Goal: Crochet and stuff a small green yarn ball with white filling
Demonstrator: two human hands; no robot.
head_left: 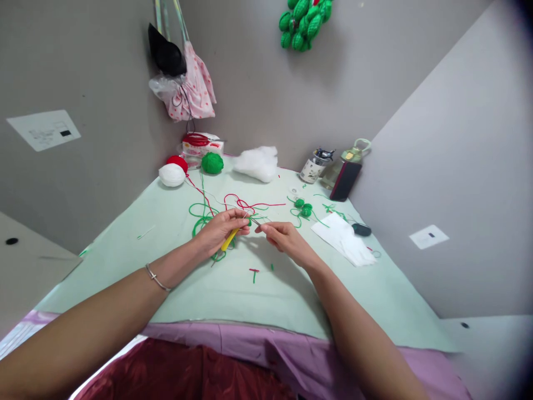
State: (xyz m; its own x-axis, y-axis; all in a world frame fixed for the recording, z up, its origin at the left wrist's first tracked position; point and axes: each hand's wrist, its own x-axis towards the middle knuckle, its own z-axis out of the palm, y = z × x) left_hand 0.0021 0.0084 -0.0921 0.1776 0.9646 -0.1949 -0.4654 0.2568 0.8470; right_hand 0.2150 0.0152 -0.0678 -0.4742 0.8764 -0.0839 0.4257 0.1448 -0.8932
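Above the middle of the table, my left hand (225, 229) is closed on a yellow-handled crochet hook (230, 239), whose thin metal end points down toward me. A small piece of green crochet work (249, 221) sits at the same fingertips. My right hand (285, 238) is just to the right, its thumb and forefinger pinched on something thin that reaches toward the green piece; I cannot tell if it is a needle or a strand. Loose green yarn (200, 223) lies in loops beside my left hand, and red yarn (239, 203) curls beyond both hands.
White (171, 175), red (178, 162) and green yarn balls (212, 163) stand at the back left, near white stuffing (257, 164). Small green crocheted pieces (302, 208), white paper (343, 240), a phone (346, 180) and a pen cup (312, 168) are on the right. Yarn scraps (254, 273) lie in front.
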